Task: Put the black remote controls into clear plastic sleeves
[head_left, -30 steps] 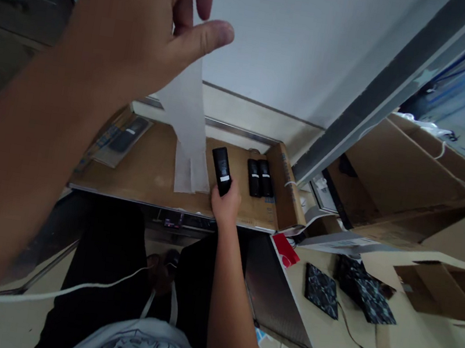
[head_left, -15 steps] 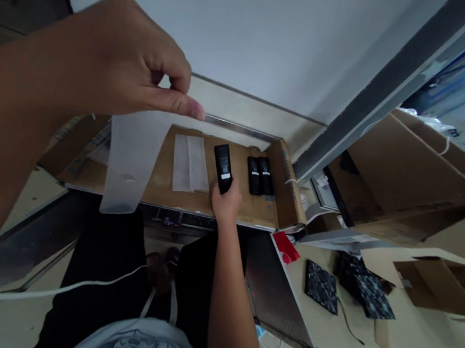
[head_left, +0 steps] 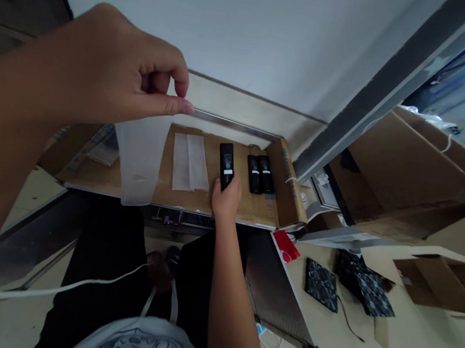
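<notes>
My left hand (head_left: 137,74) is raised over the left part of the cardboard-lined tray, thumb and fingers pinched. A translucent plastic sleeve (head_left: 142,154) hangs below it from the pinch, its lower end over the tray's front edge. Low at the front, my right hand (head_left: 227,198) is closed around the lower end of a black remote control (head_left: 226,160) with a white label. Two similar black remote controls (head_left: 260,174) lie side by side to the right. Between my hands, translucent sleeves (head_left: 191,163) rest flat on the cardboard.
Cardboard walls (head_left: 288,177) close off the tray's right end. A large cardboard box (head_left: 413,173) stands farther right, beyond a metal post (head_left: 374,85). Patterned dark packets (head_left: 323,285) and an open box (head_left: 447,284) lie on the floor. A white cable (head_left: 77,288) crosses my lap.
My left hand has shifted slightly left, and the hanging sleeve has swung and risen a little. The remote control in my right hand has turned more upright in view.
</notes>
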Demonstrator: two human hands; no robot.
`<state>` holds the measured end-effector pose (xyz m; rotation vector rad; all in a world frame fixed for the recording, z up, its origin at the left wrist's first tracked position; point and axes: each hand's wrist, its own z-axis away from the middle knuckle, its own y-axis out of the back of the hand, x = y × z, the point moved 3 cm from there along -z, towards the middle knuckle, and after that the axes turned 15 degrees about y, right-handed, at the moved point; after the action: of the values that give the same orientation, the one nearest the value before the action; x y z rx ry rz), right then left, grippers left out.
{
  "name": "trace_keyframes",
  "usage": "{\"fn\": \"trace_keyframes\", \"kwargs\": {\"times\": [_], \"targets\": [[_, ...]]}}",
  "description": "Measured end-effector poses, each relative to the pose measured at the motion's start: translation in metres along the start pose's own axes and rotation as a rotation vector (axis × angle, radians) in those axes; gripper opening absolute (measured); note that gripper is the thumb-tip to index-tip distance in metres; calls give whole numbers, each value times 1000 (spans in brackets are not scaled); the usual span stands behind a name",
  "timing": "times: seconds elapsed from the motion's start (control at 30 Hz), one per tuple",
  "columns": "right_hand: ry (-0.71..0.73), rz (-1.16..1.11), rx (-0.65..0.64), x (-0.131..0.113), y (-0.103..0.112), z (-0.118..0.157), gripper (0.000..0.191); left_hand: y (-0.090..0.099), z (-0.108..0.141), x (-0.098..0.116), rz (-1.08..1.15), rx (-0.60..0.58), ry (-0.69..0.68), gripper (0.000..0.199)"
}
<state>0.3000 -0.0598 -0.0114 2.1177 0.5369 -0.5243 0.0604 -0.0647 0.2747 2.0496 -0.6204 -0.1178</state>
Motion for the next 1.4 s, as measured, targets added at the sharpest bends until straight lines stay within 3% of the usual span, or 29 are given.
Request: {"fn": "trace_keyframes", "kwargs": {"times": [0.5,0.87,1.4], "targets": [[24,41,-42,-2,-1,0,51,0,11,2,-66,86,19,53],[27,41,-35,-1,-2,0,50,-5,14,2,-44,-11,38,56],[26,303,-62,-2,-13,-14,53,-7,21,4,9,14,68,53]]}}
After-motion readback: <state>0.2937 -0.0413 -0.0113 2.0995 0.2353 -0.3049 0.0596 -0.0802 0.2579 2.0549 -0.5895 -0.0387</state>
